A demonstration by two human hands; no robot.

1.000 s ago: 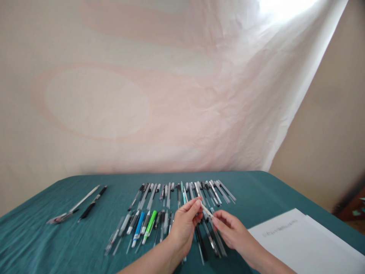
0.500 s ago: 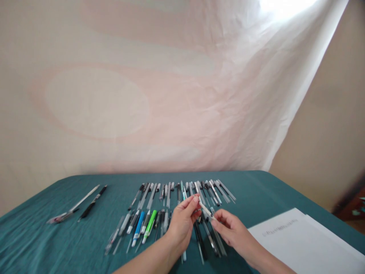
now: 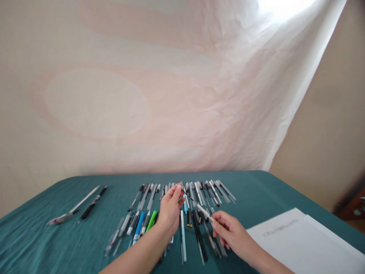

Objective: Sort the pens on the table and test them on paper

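the left hand [image 3: 170, 209] is rising over the middle of the pens, its thumb and index finger pressing together as they are pinching a thin dark rod [image 3: 190, 198], seemingly a pen refill. the rod is slanting down to the right and meeting the upper end of a white pen barrel [image 3: 203, 210]; whether its end is sitting inside the barrel is staying too blurred to tell. the right hand [image 3: 229, 227] is gripping the barrel's lower end between thumb and index finger, while its other fingers are curling in toward the palm. rod and barrel are hanging in the air between the two hands, above the pens on a teal tablecloth [image 3: 256, 194].

below the hands, a light blue pen [image 3: 184, 241] and a black pen [image 3: 200, 234] are lying apart from each other in the near row. further left in that row, a blue marker [image 3: 138, 227] and a green marker [image 3: 151, 220] are lying among clear and grey pens, with the left forearm partly covering the green one. behind, a far row of pens [image 3: 152, 197] is stretching across the cloth. well apart at the left, a white pen [image 3: 88, 195] and a black-and-silver pen [image 3: 93, 203] are slanting near each other. white paper sheets [image 3: 302, 243] are overlapping at the right, the upper one bearing a blurred line of marks. a pale pink-patterned fabric [image 3: 185, 95] is hanging behind the table.
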